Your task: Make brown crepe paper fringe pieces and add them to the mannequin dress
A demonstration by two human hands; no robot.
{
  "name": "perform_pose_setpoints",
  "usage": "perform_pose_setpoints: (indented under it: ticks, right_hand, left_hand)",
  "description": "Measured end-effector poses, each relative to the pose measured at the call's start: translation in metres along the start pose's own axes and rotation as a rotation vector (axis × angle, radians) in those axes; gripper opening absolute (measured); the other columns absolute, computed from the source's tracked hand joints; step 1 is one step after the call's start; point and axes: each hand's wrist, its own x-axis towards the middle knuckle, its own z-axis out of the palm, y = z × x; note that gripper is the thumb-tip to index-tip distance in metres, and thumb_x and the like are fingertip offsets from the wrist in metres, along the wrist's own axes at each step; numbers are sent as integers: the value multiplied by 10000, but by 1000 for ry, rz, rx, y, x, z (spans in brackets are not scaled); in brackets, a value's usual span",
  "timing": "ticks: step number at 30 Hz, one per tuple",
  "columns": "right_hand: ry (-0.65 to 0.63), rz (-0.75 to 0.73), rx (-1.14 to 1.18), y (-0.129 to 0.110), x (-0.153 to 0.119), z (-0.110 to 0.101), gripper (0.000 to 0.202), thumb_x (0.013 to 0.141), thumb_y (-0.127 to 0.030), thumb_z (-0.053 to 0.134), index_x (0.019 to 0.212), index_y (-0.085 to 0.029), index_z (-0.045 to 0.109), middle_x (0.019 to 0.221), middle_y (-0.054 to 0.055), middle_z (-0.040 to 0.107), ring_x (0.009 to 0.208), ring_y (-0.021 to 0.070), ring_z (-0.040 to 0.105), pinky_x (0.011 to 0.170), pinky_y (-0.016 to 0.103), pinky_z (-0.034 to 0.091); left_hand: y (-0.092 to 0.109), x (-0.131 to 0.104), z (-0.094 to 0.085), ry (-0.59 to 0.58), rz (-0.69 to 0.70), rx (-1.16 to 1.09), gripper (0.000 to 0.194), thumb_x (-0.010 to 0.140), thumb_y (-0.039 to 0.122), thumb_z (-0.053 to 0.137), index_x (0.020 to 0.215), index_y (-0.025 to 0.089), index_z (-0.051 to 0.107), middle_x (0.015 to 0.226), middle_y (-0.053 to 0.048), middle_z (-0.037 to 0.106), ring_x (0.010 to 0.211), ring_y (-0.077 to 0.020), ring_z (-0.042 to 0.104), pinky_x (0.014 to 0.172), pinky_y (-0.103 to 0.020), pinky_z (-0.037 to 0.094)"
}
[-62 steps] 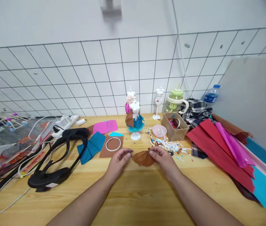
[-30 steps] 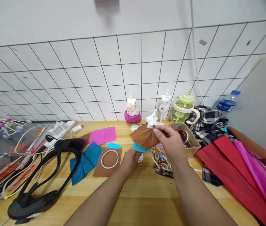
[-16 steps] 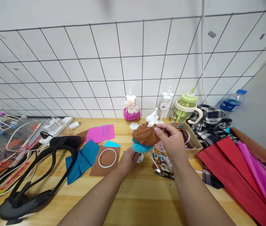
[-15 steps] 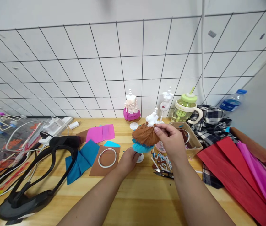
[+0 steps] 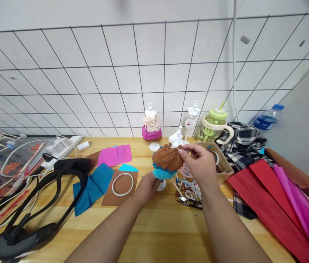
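The single head view looks forward and down from above the near side of the bench, close behind the dressed dummy near its centre, taking in the bench around that dummy and the tiled wall beyond it.

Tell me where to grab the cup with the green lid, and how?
I'd grip the cream handle, coming from the right and a bit above. The cup stands upright and the handle loops out to the right, leaving a finger hole. Plaid cloth lies close beside it.
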Motion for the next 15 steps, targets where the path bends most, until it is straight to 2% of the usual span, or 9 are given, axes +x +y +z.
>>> perform_pose_setpoints:
  ticks: [6, 10, 15]
  right_hand:
    - [-68, -28, -93, -13, -3, -12, 203, 735, -347, 679, 860, -199, 743, 775, 44, 718, 661, 171, 591, 620, 292, 448]
    - [-29, -150, -228, -16, -5, -16, 197, 769, -388, 655, 845, -240, 759, 792, 36, 733, 741, 206, 639, 698, 328, 472]
    - [72, -313, -418, -18, -7, -19, 173, 800, -389, 642, 811, -257, 753, 808, 37, 731, 777, 221, 628, 753, 369, 437]
  left_hand:
    - [-2, -1, 1, -14, -4, 35, 249, 909, 277, 433, 988, 193, 654, 1017, -89, 692, 960, -240, 623, 844, -345, 466]
    - [0, 0, 0, -13, -11, 22, 244, 893, 283, 458, 992, 201, 665, 1030, -90, 689, 984, -252, 614, 861, -357, 465]
    - [7, 0, -4, -24, -48, 20, 215, 861, 272, 500, 968, 210, 676, 1001, -83, 694, 996, -263, 607, 875, -362, 462]
